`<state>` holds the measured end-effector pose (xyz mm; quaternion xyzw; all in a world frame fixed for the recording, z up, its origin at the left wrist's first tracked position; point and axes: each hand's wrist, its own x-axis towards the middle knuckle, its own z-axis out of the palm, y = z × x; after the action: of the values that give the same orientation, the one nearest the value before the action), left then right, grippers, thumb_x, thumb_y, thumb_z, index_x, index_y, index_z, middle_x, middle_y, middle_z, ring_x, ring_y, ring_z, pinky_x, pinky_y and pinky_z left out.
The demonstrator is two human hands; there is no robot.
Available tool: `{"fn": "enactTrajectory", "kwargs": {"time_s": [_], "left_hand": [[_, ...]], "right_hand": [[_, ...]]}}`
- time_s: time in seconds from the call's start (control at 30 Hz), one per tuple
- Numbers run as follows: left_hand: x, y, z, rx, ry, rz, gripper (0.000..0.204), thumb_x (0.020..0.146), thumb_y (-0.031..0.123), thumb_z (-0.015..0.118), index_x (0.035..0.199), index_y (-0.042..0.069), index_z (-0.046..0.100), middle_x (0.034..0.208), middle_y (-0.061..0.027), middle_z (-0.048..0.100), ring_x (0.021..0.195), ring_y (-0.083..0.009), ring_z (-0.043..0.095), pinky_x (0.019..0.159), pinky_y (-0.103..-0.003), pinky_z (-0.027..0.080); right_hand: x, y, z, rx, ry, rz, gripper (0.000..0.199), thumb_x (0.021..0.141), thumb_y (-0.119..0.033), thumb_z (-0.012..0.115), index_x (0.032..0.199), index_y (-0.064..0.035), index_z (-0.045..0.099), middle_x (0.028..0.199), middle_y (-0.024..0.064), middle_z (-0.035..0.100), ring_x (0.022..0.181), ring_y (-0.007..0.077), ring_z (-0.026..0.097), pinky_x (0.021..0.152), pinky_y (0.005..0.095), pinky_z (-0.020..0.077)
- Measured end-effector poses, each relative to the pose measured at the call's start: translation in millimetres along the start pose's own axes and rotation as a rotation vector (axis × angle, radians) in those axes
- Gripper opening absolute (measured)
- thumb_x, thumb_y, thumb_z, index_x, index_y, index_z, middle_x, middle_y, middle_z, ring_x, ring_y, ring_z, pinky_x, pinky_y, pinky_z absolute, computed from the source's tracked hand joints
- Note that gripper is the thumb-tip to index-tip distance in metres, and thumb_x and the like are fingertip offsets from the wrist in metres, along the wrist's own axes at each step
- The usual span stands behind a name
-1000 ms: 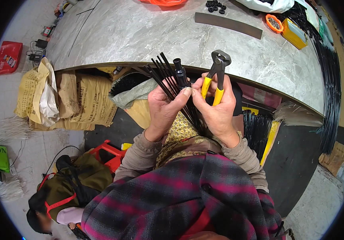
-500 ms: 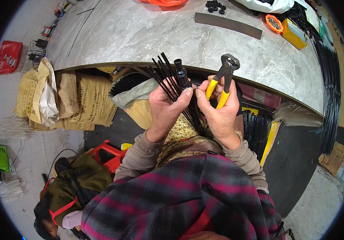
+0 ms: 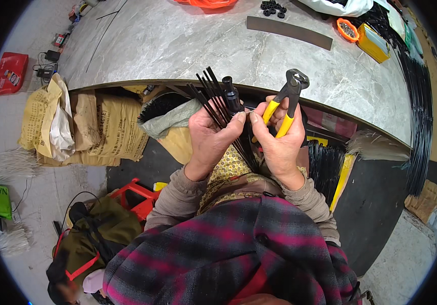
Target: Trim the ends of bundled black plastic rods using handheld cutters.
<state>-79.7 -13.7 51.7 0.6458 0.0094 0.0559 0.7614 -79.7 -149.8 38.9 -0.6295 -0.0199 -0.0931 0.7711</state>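
My left hand (image 3: pixel 214 133) is closed around several thin black rods (image 3: pixel 209 94) that fan out above it, and a black stepped tube-like part (image 3: pixel 231 95) stands upright at its fingertips. A pair of end-cutting pliers (image 3: pixel 294 84) with yellow handles rests in my closed right hand (image 3: pixel 281 140), the jaws pointing up and away. Between my two thumbs runs a short thin pale wire (image 3: pixel 250 110), its far end hidden behind the left fingertips. Both hands are close together over my lap, just in front of the table edge.
Beyond my hands is a grey marbled table (image 3: pixel 178 51) with a dark flat strip (image 3: pixel 289 33), black rings (image 3: pixel 274 7), an orange dish (image 3: pixel 348 30) of small bits and a yellow box (image 3: pixel 373 43). Brown paper sacks (image 3: pixel 119 127) lie at left. Another person (image 3: pixel 89 244) is at lower left.
My right hand with the pliers has shifted slightly right, so more of the thin wire shows between the thumbs. My left hand has barely moved.
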Motion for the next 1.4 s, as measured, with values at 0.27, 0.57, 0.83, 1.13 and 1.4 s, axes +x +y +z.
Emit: {"fn": "enactTrajectory", "kwargs": {"time_s": [0.27, 0.57, 0.83, 1.13, 1.4], "left_hand": [[3.0, 1.2, -0.7, 0.028, -0.018, -0.020, 0.019, 0.086, -0.006, 0.064, 0.105, -0.004, 0.065, 0.093, -0.0067, 0.070, 0.084, -0.0101, 0.066, 0.077, -0.022, 0.052], [4.5, 2.6, 2.6, 0.018, -0.042, -0.077, 0.019, 0.087, -0.004, 0.064, 0.107, -0.004, 0.065, 0.095, -0.0065, 0.070, 0.085, -0.0097, 0.065, 0.078, -0.022, 0.051], [3.5, -4.0, 10.2, -0.137, -0.007, -0.064, 0.015, 0.089, -0.001, 0.067, 0.103, -0.001, 0.063, 0.092, -0.0018, 0.068, 0.082, -0.0060, 0.063, 0.072, -0.021, 0.052], [4.0, -6.5, 12.3, -0.082, 0.015, -0.029, 0.014, 0.089, -0.001, 0.067, 0.102, -0.001, 0.063, 0.088, -0.0022, 0.068, 0.079, -0.0067, 0.064, 0.071, -0.021, 0.052], [5.3, -3.9, 12.3, -0.059, 0.005, -0.032, 0.014, 0.088, -0.002, 0.067, 0.101, -0.002, 0.063, 0.087, -0.0018, 0.068, 0.078, -0.0064, 0.064, 0.070, -0.021, 0.052]], "right_hand": [[0.8, 1.0, 0.7, 0.064, 0.042, -0.002, 0.040, 0.086, 0.006, 0.067, 0.121, 0.0003, 0.048, 0.097, 0.0064, 0.063, 0.086, 0.0101, 0.062, 0.075, 0.0234, 0.0520], [2.4, 3.0, -1.1, 0.107, 0.018, 0.020, 0.037, 0.088, 0.007, 0.065, 0.120, 0.0011, 0.047, 0.094, 0.0079, 0.062, 0.081, 0.0108, 0.061, 0.072, 0.0242, 0.0519], [2.7, 1.3, -3.0, 0.110, 0.016, 0.022, 0.036, 0.089, 0.006, 0.065, 0.120, 0.0010, 0.048, 0.095, 0.0076, 0.063, 0.082, 0.0111, 0.062, 0.073, 0.0239, 0.0524], [1.9, 2.7, -3.9, 0.132, 0.024, 0.029, 0.036, 0.089, 0.006, 0.066, 0.120, 0.0011, 0.048, 0.095, 0.0075, 0.063, 0.082, 0.0108, 0.062, 0.073, 0.0239, 0.0526], [2.0, 3.6, -3.9, 0.152, 0.024, 0.039, 0.036, 0.089, 0.006, 0.065, 0.120, 0.0012, 0.048, 0.095, 0.0077, 0.063, 0.082, 0.0106, 0.062, 0.073, 0.0236, 0.0524]]}}
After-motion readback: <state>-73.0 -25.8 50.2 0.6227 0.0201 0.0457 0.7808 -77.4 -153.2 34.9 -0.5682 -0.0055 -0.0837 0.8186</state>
